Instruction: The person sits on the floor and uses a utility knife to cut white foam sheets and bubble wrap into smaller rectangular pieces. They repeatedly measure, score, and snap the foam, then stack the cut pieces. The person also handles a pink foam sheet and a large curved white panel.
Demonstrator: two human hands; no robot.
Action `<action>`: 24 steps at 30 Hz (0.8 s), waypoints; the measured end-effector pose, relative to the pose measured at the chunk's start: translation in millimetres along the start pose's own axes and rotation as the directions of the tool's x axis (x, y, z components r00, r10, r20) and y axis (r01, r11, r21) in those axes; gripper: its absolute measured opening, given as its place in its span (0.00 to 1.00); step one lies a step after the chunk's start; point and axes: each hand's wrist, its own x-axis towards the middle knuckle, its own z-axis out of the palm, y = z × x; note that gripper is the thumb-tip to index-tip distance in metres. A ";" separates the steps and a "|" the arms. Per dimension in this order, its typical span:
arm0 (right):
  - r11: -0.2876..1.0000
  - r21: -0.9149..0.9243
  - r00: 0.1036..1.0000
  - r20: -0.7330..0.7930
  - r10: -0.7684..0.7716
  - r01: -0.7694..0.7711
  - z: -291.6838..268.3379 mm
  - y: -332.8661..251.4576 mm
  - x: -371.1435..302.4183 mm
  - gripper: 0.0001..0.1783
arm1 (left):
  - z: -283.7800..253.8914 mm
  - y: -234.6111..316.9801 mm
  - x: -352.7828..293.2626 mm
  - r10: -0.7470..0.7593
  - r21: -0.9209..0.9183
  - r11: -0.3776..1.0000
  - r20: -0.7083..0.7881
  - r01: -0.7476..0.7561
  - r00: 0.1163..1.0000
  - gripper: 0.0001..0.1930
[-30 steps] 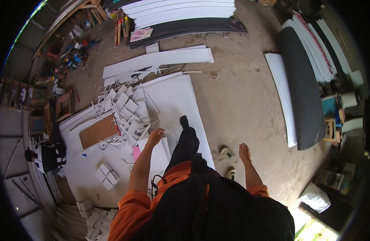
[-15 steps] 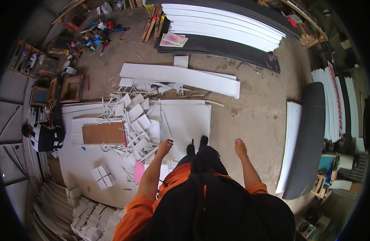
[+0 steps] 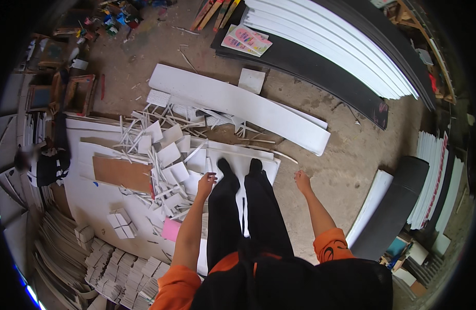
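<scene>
My left hand (image 3: 206, 184) hangs beside my left leg, near a heap of white strips and square offcuts (image 3: 170, 155). Its fingers are loosely bent and a little apart, with nothing seen in them. Out to the right of my legs, my right hand (image 3: 302, 182) hovers over the bare concrete floor (image 3: 341, 181), also loosely curled and holding nothing I can see. Both my feet are on a white sheet (image 3: 271, 164) on the floor. Beyond the heap lies a long white board (image 3: 238, 106), with a small white square (image 3: 252, 81) behind it.
A stack of white sheets (image 3: 331, 41) rests on black sheets at the far side, with colourful printed cards (image 3: 246, 40). A black roll (image 3: 390, 206) stands at right. To the left are a brown board (image 3: 123, 174), a tied white bundle (image 3: 122, 223) and a person (image 3: 49, 165).
My view has shifted and turned, bringing my legs and both feet more fully into sight. My hands stay low at my sides, still apart from the pieces.
</scene>
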 end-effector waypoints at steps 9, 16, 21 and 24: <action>0.638 0.691 0.937 0.189 0.295 -0.340 117.6 -86.6 206.2 0.23 | 65.0 -59.4 244.8 -0.037 -0.053 0.998 0.003 0.037 0.999 0.13; 0.137 0.901 0.851 0.326 0.412 -0.412 251.2 -71.0 350.4 0.27 | 121.8 -79.5 398.7 -0.230 -0.351 0.910 0.021 0.222 0.973 0.20; -0.161 0.928 0.697 0.361 0.620 -0.338 308.7 -8.7 427.2 0.34 | 177.7 -114.7 474.7 -0.269 -0.540 0.827 -0.137 0.155 0.953 0.24; -0.384 0.884 0.789 0.429 0.439 -0.267 315.4 13.3 434.4 0.32 | 188.6 -110.4 482.4 -0.412 -0.763 0.625 -0.142 0.166 0.900 0.23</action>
